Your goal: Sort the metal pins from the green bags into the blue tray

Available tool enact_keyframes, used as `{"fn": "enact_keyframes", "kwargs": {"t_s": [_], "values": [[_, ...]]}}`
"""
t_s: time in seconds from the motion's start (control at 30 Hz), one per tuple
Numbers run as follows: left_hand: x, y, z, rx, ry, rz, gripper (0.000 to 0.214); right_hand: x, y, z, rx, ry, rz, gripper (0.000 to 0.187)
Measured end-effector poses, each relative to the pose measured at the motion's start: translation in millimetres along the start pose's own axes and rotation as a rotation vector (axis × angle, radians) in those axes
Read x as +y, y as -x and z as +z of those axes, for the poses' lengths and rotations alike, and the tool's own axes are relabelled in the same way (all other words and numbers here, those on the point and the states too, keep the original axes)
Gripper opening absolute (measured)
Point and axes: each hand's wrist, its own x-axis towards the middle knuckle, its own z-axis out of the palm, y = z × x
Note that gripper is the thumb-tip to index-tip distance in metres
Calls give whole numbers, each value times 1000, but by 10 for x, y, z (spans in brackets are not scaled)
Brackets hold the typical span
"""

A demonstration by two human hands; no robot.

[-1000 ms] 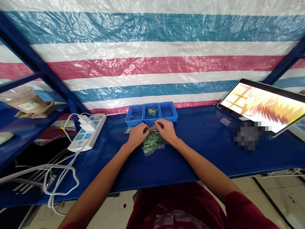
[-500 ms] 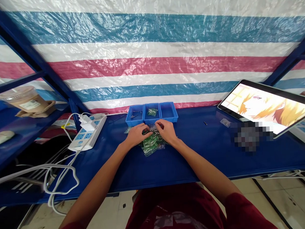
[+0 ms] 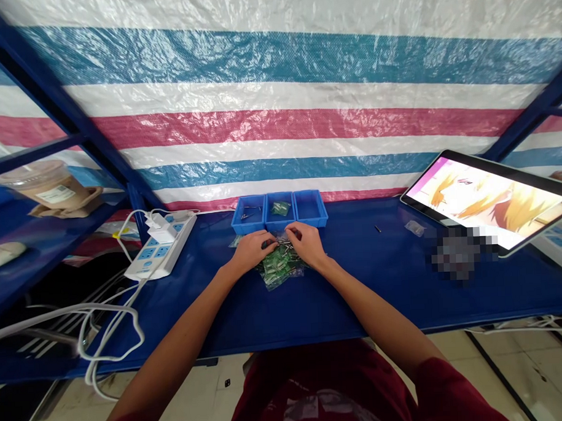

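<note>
A pile of small clear and green plastic bags (image 3: 277, 269) and loose screw-like metal pieces lies on the blue table. My left hand (image 3: 251, 251) rests at the pile's left side, fingers curled in over it. From the right, my right hand (image 3: 308, 245) reaches in with thumb and fingers bent together at the pile's far edge. What either hand pinches is too small to make out. Just beyond the hands stand three joined blue bins: the left bin (image 3: 248, 226) holds a few thin metal pieces, the middle bin (image 3: 280, 223) a green packet (image 3: 281, 207), while the right bin (image 3: 311, 222) shows its bare floor.
A white power strip (image 3: 165, 248) with plugs and cables stands at left. On the right are a tablet (image 3: 487, 197) playing a cartoon, a small clear bag (image 3: 415, 228), a dark screw-like piece (image 3: 378, 228) and a blurred patch. A drink cup (image 3: 54, 186) sits on the left shelf.
Both hands stay at the pile with hardly any movement. The view has tilted slightly, and the picture on the tablet has shifted.
</note>
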Motion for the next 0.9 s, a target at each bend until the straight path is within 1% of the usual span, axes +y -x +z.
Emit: {"fn": "enact_keyframes", "kwargs": {"t_s": [0.1,0.2,0.4,0.5,0.63,0.77,0.9], "values": [[12,-3,7,17,20,-27,23,-8,0,0,0,-4,6,21],[51,-10,1,51,87,-59,24,-10,0,2,5,-8,5,20],[158,-7,-53,163,331,-171,27,-31,-5,-8,38,-34,15,21],[146,-10,-66,201,459,-190,31,-66,-8,-30,61,-51,17,23],[100,-22,-74,245,562,-181,33,-105,-1,-54,76,-62,3,24],[120,-13,-102,232,642,-184,36,-119,19,-51,23,-88,-43,24],[166,5,-134,222,647,-198,37,-120,30,-39,-51,-92,-155,22]]}}
